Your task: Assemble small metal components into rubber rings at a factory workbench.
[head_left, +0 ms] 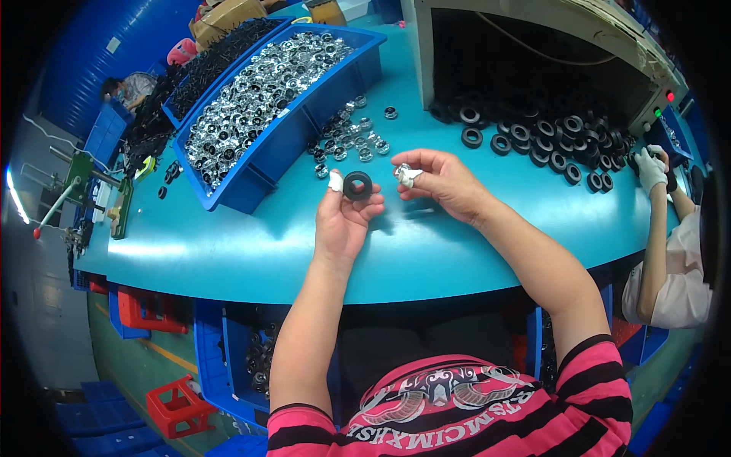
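My left hand (341, 228) is closed on a black rubber ring (348, 186), held between the thumb and fingers with its hole facing up. A hand's width to the right, my right hand (455, 189) pinches a small shiny silver wheel hub (401, 168), partly hidden by the fingers. Both thumbs have white wrapping on them. The ring and the hub are apart, above the front part of the turquoise table (274, 263). Beyond my left hand lie several loose clear-silver hubs with dark centres (355, 138).
A blue bin (255, 179) heaped with hubs stands at the left. Black rings (544, 141) are piled at the right, before a box-like machine (525, 15). A co-worker's gloved hand (651, 169) is at the far right. A green hand press (122, 202) stands left.
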